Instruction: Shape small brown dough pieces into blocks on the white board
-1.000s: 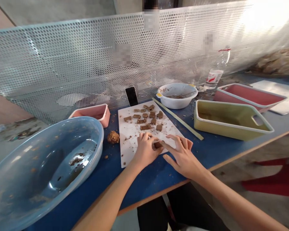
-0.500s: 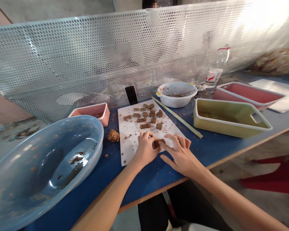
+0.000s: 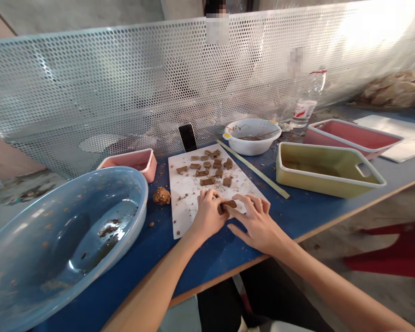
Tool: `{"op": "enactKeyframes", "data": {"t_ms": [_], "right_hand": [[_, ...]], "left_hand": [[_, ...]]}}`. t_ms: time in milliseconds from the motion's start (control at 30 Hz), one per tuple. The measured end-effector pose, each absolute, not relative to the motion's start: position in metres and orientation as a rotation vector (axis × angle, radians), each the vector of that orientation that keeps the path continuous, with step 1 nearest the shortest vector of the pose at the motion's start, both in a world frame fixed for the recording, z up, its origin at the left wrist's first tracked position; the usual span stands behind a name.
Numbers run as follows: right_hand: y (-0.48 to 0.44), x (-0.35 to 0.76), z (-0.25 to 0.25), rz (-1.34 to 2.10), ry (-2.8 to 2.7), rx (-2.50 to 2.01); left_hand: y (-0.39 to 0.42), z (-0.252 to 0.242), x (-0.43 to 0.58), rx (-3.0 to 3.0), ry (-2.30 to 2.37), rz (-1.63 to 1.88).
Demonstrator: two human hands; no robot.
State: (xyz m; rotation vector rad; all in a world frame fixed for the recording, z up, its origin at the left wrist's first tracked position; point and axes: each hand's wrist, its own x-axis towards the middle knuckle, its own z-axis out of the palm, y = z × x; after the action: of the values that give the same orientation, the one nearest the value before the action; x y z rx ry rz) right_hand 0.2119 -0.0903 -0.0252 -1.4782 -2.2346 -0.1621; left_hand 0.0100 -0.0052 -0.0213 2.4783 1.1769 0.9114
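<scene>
A small brown piece of clay [image 3: 231,203] is held in my left hand [image 3: 208,213], whose fingers curl round its left end just above the white board [image 3: 180,203]. My right hand [image 3: 256,223] reaches over from the other side with fingers apart; its index finger touches the piece, while the thumb stays clear of it. Beyond my hands, several short clay blocks [image 3: 207,181] lie on the board among crumbs. A rough round lump of clay [image 3: 162,196] sits on the blue table left of the board.
A big blue basin [image 3: 143,203] takes up the left side, beside a pink tray [image 3: 153,168]. A phone [image 3: 187,137] leans on the perforated metal screen [image 3: 124,83]. To the right are a pale strip [image 3: 256,170], white bowl [image 3: 252,146], green bin [image 3: 314,180], pink bin [image 3: 373,151] and bottle [image 3: 301,113].
My hands and the clay piece stay almost where they were, with only slight finger movement at the right hand. The whole view has shifted a little.
</scene>
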Motion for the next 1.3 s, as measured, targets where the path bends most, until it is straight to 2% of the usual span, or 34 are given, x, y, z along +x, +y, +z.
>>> {"op": "enactKeyframes", "data": {"t_ms": [1300], "right_hand": [[-0.0880, 0.2104, -0.0262, -0.213, -2.195, -1.471]], "left_hand": [[-0.0054, -0.0197, 0.0089, 2.463, 1.213, 0.876]]}}
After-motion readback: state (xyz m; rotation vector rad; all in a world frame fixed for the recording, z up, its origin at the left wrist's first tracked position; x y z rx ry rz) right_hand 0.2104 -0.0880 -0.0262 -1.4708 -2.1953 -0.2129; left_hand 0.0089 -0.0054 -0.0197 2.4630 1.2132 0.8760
